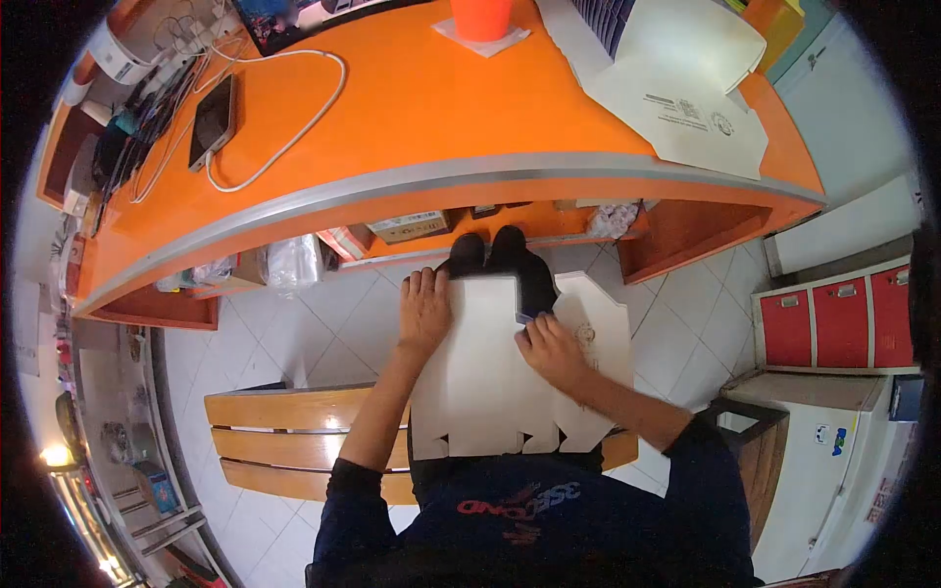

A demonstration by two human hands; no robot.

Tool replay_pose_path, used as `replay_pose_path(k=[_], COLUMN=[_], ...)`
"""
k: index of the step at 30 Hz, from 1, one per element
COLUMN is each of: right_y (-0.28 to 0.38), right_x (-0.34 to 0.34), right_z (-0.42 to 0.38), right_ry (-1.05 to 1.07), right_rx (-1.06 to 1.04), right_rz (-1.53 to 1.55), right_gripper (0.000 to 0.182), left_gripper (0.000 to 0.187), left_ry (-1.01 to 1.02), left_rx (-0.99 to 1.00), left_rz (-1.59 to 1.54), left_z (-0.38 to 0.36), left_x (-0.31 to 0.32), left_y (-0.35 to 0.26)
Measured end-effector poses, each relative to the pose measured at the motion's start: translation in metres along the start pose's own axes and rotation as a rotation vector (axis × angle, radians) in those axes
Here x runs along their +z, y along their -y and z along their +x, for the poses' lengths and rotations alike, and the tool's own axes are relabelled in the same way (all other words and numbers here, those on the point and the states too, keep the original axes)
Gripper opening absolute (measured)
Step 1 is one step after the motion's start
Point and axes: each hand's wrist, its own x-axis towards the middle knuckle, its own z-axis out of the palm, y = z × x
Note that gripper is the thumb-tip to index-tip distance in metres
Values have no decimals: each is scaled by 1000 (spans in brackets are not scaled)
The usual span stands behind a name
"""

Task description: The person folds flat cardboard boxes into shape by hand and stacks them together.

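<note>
A white die-cut cardboard sheet (480, 372) lies across my lap, with a stepped notch at its far edge and small cut tabs along the near edge. My left hand (425, 312) grips its far left edge, fingers bent and close together. My right hand (551, 351) is closed at the notch, thumb and fingers pinching the sheet's edge. A small bluish strip (524, 318) shows at those fingertips; I cannot make out whether it is part of the sheet. Right of this hand lies a cream panel (605, 328) with a printed seal, partly covered by my forearm.
An orange desk (392, 108) curves ahead, carrying a phone (214, 120) on a white cable, an orange cup (481, 18) and more printed card sheets (686, 108). Below me is a slatted wooden bench (284, 444). Red drawers (818, 323) stand at the right.
</note>
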Motion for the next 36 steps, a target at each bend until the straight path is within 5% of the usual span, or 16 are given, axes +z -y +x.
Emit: replay_pose_path(k=[7,10,13,16,18,23,28,32,36], right_y=[5,-24,-48,-58,-60,-32,28,61,38], right_x=[-11,-51,-19,-18,2,-14,1,5,-11], right_z=[-8,30,68,111,123,116,62,29,37], right_ry=[-58,256,-94,430,391,322,-212,-237,-252], right_rx=[8,170,126,-24,-40,83,25,16,77], right_rz=[-75,305,325,471,538,505,71,-75,167], right_gripper=[34,46,55,57,55,22,8,14,20], left_gripper=[28,31,39,49,54,55,43,51,69], left_ry=[27,128,222,380,570,409,-63,54,29], left_rx=[39,79,97,150,166,144,275,289,242], left_rz=[-39,-108,-232,-321,-401,-252,7,-115,-98], left_z=[2,7,10,19,28,15,-40,-76,-36], left_x=[-2,-7,-12,-5,-8,-37,-9,-30,-56], left_y=[7,15,22,36,46,20,-5,-9,15])
